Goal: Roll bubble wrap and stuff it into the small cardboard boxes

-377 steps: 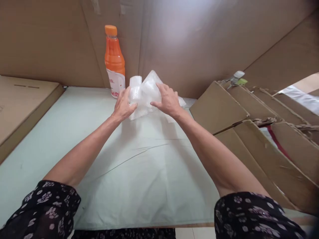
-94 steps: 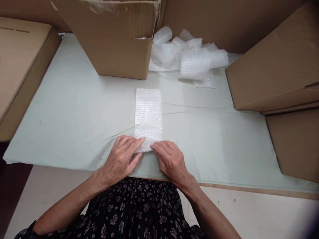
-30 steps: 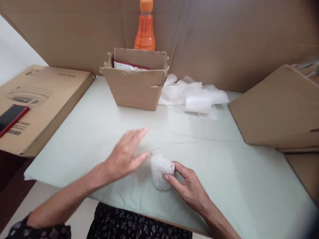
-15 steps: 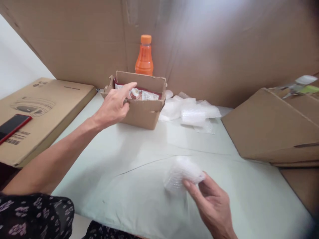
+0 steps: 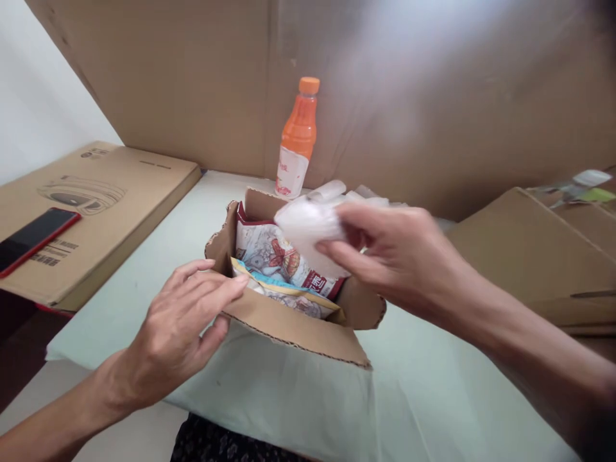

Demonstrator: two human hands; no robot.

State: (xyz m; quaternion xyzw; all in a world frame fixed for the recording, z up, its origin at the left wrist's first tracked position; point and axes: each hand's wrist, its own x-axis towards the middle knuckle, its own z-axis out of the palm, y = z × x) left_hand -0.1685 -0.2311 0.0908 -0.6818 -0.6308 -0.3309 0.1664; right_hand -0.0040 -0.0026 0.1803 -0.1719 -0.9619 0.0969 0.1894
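Note:
A small open cardboard box (image 5: 298,330) stands near the table's front edge, tipped toward me. It holds printed packets (image 5: 274,253) in red, white and blue. My left hand (image 5: 180,324) grips the box's near left wall, thumb outside and fingers curled over the rim. My right hand (image 5: 394,253) is closed on a rolled piece of bubble wrap (image 5: 305,221), held just above the box's open top.
An orange drink bottle (image 5: 298,138) stands at the back against a tall cardboard wall. More bubble wrap (image 5: 337,189) lies behind the box. A flat carton (image 5: 110,199) at left carries a red phone (image 5: 33,234). Folded cartons (image 5: 539,244) lie at right.
My left hand pulled the box from the back of the table to the front edge. My right hand lifted the bubble wrap roll off the table to above the box.

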